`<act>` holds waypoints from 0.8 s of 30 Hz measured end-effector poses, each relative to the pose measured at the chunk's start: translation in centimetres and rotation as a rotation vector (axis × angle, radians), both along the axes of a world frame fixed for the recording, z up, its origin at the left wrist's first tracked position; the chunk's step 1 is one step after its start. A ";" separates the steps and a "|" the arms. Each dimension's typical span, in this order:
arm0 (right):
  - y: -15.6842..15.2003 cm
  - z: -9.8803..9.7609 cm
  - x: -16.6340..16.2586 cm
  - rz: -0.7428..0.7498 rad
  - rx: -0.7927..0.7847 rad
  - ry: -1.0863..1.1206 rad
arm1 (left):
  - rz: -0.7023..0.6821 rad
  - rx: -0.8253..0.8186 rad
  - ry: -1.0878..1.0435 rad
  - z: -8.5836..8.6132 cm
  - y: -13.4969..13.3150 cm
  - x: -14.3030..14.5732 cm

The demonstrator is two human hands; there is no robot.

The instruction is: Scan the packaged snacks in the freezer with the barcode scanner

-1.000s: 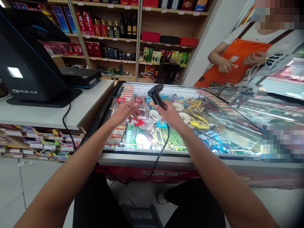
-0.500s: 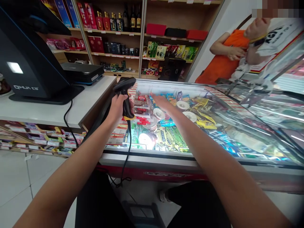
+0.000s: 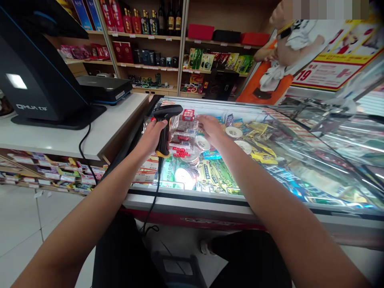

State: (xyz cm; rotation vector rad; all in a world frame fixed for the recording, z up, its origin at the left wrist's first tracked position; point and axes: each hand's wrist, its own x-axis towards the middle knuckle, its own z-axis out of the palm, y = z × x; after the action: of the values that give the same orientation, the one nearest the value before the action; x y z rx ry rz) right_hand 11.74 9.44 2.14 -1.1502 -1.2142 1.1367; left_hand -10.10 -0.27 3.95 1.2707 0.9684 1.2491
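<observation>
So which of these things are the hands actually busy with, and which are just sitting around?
In use:
left hand gripping the barcode scanner
right hand holding the clear snack packet

Lying about:
till screen
black printer
freezer lid
shelves of bottles

Black handheld barcode scanner with yellow base and trailing black cable point(image 3: 164, 128), upright in the left hand's grip, head pointing right, clear plastic snack packet with red labels point(image 3: 183, 127), held just beside it above the glass-topped freezer
</observation>
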 end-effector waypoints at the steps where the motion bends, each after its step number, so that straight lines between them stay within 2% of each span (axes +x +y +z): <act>1: -0.2 0.4 0.8 -0.017 0.006 0.033 | -0.034 0.003 0.018 0.1 -0.1 -0.1; 3: -0.7 1.1 2.8 -0.072 0.030 0.013 | -0.125 0.034 0.059 0.5 -0.5 0.1; 5: -1.1 1.5 4.9 -0.156 0.120 -0.110 | -0.243 0.075 0.094 1.1 -1.0 1.3; 8: -1.1 1.4 7.6 -0.275 0.273 -0.272 | -0.406 0.099 0.105 2.1 -1.7 4.6; 10: -0.8 0.8 8.7 -0.344 0.304 -0.271 | -0.457 0.095 0.089 2.4 -1.8 6.8; 13: -0.5 -0.3 9.6 -0.384 0.269 -0.163 | -0.479 0.098 0.070 1.6 -1.3 8.9; 17: -0.7 -1.1 10.4 -0.361 0.160 -0.020 | -0.472 0.030 0.047 -0.3 -0.9 8.6; 20: -0.6 -1.1 10.9 -0.392 0.154 -0.054 | -0.526 -0.021 0.072 -1.3 -1.1 7.9; 24: -0.2 -1.3 11.4 -0.428 0.230 -0.126 | -0.567 -0.051 0.038 -1.6 -1.4 7.8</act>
State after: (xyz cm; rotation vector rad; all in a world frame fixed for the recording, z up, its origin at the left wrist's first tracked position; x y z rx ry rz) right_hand 23.12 9.24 0.87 -1.2415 -1.0916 0.5958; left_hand -2.26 -1.70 2.39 1.4035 0.5965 0.7557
